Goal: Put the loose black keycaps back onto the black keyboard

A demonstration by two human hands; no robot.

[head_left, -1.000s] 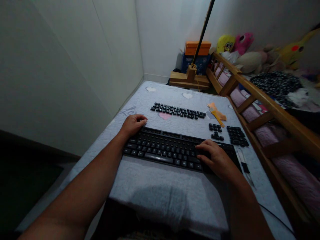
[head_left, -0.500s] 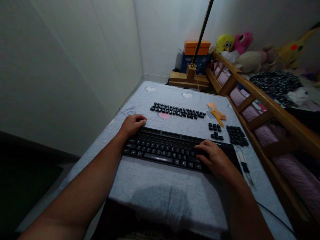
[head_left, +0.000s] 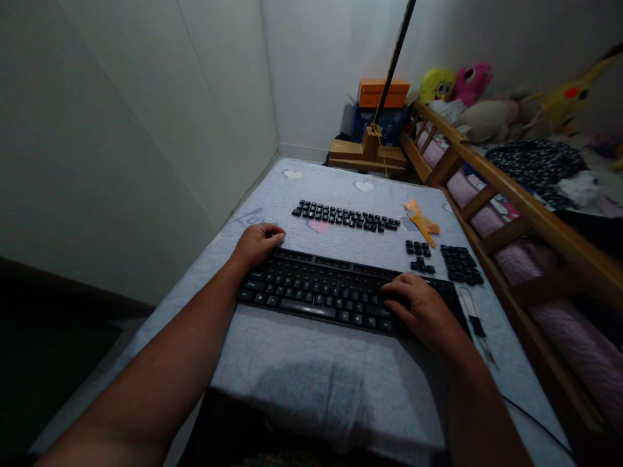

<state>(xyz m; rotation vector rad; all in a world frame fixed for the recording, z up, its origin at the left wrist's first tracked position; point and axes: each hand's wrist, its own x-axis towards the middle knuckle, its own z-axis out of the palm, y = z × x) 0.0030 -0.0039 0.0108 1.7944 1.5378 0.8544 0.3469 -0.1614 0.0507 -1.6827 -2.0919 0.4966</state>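
A black keyboard (head_left: 311, 285) lies on the cloth-covered table in front of me. Its lower rows carry keycaps, while the upper rows show bare key seats. My left hand (head_left: 259, 243) grips the far left corner with curled fingers. Over the right part of the keyboard, my right hand (head_left: 413, 301) has its thumb and fingers bent close together at the keys; what they hold, if anything, is hidden. Beyond the keyboard, loose black keycaps (head_left: 345, 216) lie in rows. Smaller keycap groups (head_left: 417, 248) and a keycap block (head_left: 460, 264) sit at the right.
A yellow-handled tool (head_left: 424, 232) lies against an orange cloth (head_left: 431, 226). A wire tool with a dark grip (head_left: 477, 325) rests right of the keyboard, near a cable (head_left: 535, 421). A wooden bed rail (head_left: 516, 194) runs along the right; a pale wall panel stands left.
My right hand has shifted very slightly to the right over the keys. The left hand and the keyboard stay in place.
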